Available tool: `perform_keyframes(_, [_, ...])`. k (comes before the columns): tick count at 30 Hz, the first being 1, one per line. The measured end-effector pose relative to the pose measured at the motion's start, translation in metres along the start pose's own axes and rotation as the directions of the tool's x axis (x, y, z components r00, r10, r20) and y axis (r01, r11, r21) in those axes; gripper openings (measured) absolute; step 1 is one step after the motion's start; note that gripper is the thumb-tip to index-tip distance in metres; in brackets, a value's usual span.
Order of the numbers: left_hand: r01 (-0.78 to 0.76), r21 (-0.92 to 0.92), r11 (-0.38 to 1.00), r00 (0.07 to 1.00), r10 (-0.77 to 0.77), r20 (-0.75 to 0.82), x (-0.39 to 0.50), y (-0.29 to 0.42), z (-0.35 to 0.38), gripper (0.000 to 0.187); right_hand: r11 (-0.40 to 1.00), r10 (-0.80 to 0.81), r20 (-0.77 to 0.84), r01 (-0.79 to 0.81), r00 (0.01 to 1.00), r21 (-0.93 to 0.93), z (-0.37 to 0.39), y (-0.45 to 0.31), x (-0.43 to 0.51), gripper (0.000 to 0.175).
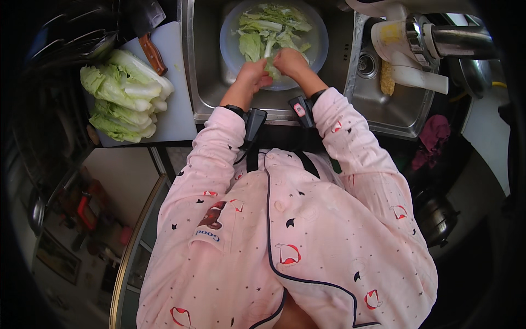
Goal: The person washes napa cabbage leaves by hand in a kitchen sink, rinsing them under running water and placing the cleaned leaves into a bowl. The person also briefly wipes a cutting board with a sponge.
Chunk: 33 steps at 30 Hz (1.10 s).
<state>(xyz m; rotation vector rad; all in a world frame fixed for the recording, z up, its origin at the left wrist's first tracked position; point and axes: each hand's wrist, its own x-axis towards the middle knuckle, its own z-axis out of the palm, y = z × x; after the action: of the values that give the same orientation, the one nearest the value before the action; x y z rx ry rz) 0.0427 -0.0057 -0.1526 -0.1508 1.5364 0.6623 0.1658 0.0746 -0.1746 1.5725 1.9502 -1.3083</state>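
A pale, bluish plastic basin (225,45) of water stands in the large steel sink compartment. Loose romaine-type lettuce leaves (257,24) float in it. Over the basin's near side, my left hand (251,77) pinches a lettuce leaf (270,69) between thumb and fingers. Close to its right, my right hand (291,62) has curled fingers at the same leaf; its fingertips are partly hidden. Left of the sink, more lettuce (127,88) is piled on a white cutting board (177,111). A cleaver with a wooden handle (153,54) lies across the board's far part.
Right of the basin is a smaller sink compartment (404,111) with a drain. A white plastic pipe fitting and steel cylinder (460,41) overhang it. A yellowish scrubber (386,78) sits beneath. A maroon cloth (434,133) hangs at the right edge; a metal pot (437,220) is lower right.
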Motion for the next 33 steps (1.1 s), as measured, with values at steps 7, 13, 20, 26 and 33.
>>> perform_keyframes(7, [-0.186,-0.104,0.977,0.979,0.176,-0.099,-0.010,0.009,-0.008,0.031,0.963,0.040,0.116,-0.007,0.992,-0.268,0.024,0.002,0.012,0.024])
perform_keyframes(13, [-0.174,-0.181,0.968,0.982,0.157,-0.103,-0.018,0.019,-0.031,0.027,0.945,0.153,0.204,-0.204,0.967,0.256,0.018,-0.002,0.014,0.025])
perform_keyframes(20, [0.021,-0.221,0.975,0.960,0.042,0.275,-0.045,0.010,-0.021,0.025,0.846,-0.082,0.256,-0.068,0.963,0.528,-0.040,-0.036,-0.082,0.020])
perform_keyframes(26, [-0.136,-0.294,0.946,0.972,0.185,0.146,-0.072,0.009,-0.028,0.024,0.990,-0.002,-0.215,0.032,0.977,0.137,-0.044,0.016,-0.054,0.025])
perform_keyframes(33, [-0.062,-0.425,0.903,0.961,0.170,0.221,-0.063,0.013,-0.044,0.022,0.959,-0.023,-0.157,-0.023,0.987,-0.283,0.009,0.029,0.000,0.042])
